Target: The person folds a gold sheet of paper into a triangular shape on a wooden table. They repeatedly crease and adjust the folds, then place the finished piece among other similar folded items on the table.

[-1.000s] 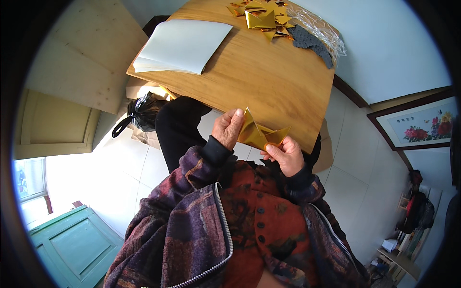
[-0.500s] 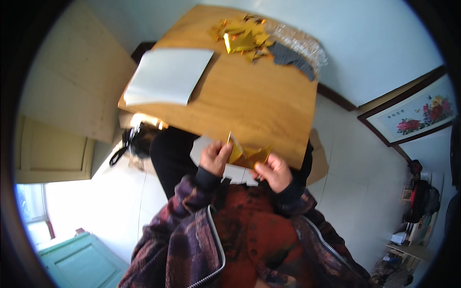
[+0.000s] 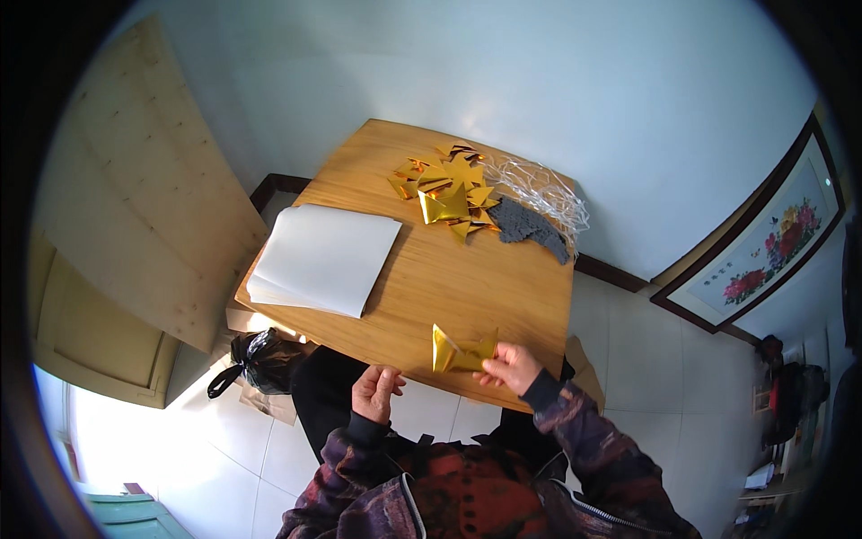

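Observation:
My right hand [image 3: 512, 366] pinches a folded gold foil paper shape [image 3: 462, 353] by its right end, just over the near edge of the wooden table [image 3: 431, 301]. Two pointed corners of the shape stick up. Nothing shows in my left hand [image 3: 376, 392], which is apart from the paper, over my lap, with its fingers curled in. On the far part of the table lies a pile of similar folded gold paper shapes [image 3: 449, 202], and a stack of white sheets [image 3: 323, 256] rests at the left.
Beside the gold pile lie a dark grey textured cloth [image 3: 530, 232] and a tangle of clear plastic strands [image 3: 548, 193]. A tied black plastic bag [image 3: 268, 361] stands left of my leg. Wooden boarding [image 3: 148, 180] rises at the left; a framed flower picture [image 3: 763, 242] leans at the right wall.
My left hand has let go of the gold paper shape and drawn back left. The right hand has carried it forward over the table edge. The view has tilted up.

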{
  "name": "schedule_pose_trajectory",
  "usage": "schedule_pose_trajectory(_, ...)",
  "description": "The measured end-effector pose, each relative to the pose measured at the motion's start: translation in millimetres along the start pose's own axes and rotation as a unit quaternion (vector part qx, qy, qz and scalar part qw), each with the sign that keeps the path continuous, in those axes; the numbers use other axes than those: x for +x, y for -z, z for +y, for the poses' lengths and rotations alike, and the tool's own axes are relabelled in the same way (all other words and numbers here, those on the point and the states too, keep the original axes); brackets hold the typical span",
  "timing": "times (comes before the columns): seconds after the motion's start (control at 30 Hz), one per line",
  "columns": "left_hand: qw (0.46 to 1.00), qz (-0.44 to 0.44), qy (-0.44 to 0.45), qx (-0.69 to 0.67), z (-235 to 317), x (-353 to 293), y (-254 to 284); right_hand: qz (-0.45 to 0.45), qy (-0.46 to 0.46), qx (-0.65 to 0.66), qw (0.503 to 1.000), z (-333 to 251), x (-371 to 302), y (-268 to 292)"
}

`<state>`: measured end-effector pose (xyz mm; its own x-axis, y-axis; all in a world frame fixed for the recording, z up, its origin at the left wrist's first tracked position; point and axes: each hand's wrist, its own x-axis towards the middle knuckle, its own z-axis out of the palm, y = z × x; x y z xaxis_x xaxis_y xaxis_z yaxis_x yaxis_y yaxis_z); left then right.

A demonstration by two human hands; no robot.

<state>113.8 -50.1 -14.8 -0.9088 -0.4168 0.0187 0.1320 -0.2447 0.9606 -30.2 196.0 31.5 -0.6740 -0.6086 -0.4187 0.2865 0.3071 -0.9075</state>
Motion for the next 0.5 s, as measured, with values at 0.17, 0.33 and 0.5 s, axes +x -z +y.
schedule_pose_trajectory(0.17,1.000,0.012,0.011,-0.002,-1,-6,18,0.032,0.031,-0.060,0.997,-66,78,38)
schedule_pose_trajectory(0.33,0.995,0.020,0.057,0.082,7,-12,16,0.132,0.111,0.149,0.974,-95,127,37)
schedule_pose_trajectory(0.5,0.869,0.076,-0.222,0.435,29,23,37,0.071,0.040,-0.010,0.997,-35,97,-7)
